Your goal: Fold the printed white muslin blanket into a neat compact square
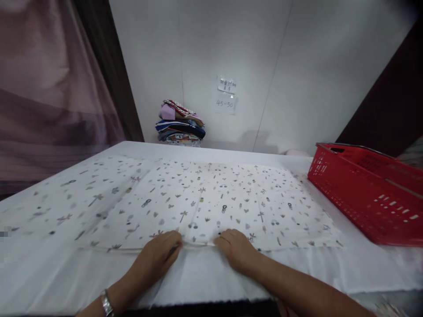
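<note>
A white cloth printed with small palms and other grey-brown motifs [238,198] lies spread across the table, with crease lines running through it. My left hand [163,251] grips its near edge left of the middle, fingers curled round the fabric. A short way to the right, my right hand [236,248] has its fingers bent over the same edge. Between the two hands the edge shows more than one layer and looks slightly raised. The thumb of my right hand is hidden.
A red plastic basket [350,198] stands at the table's right side. Folded fabrics [181,125] are stacked at the back against the wall, near paper labels [226,94]. A pinkish curtain [49,88] hangs at the left. White covering [205,281] drapes the table's near edge.
</note>
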`<state>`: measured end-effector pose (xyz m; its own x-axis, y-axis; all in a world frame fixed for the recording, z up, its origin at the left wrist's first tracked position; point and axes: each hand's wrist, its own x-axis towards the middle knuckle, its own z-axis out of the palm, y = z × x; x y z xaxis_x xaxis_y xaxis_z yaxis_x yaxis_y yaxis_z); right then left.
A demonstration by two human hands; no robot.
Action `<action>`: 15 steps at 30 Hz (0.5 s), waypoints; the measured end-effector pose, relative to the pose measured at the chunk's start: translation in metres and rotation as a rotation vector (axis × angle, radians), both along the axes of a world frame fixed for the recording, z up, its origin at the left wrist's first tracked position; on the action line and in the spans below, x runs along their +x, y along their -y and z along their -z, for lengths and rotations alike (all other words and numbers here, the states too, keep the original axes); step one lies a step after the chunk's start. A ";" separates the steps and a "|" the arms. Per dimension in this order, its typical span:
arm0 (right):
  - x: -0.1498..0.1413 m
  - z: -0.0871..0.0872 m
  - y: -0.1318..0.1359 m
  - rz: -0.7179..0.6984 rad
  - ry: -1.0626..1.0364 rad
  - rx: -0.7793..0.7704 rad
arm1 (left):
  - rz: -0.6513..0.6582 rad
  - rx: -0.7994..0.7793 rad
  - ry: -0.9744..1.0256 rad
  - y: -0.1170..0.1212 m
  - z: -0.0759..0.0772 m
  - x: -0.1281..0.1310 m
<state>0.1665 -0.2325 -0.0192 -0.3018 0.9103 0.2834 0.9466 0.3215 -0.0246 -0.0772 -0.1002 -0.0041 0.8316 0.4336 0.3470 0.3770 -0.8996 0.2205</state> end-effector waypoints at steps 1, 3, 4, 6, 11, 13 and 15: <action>0.000 -0.003 0.000 0.012 -0.024 -0.037 | 0.037 0.068 0.034 -0.001 0.003 0.000; 0.000 -0.010 0.000 0.011 -0.072 -0.102 | 0.090 0.200 0.083 -0.002 0.008 0.000; 0.000 -0.014 0.000 0.006 -0.091 -0.124 | 0.106 0.249 0.086 -0.002 0.010 0.000; 0.000 -0.018 0.000 0.007 -0.111 -0.155 | 0.135 0.327 0.077 -0.002 0.010 0.002; 0.001 -0.016 0.001 -0.004 -0.119 -0.171 | 0.275 0.479 0.079 -0.011 0.012 0.005; 0.001 -0.012 0.001 -0.003 -0.093 -0.141 | 0.319 0.509 0.128 -0.018 0.019 0.003; 0.001 -0.008 0.001 0.001 -0.034 -0.102 | 0.313 0.499 0.190 -0.024 0.029 0.000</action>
<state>0.1670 -0.2339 -0.0109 -0.2927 0.9352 0.1991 0.9450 0.3147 -0.0889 -0.0769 -0.0762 -0.0328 0.7972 -0.0740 0.5992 0.0735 -0.9732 -0.2179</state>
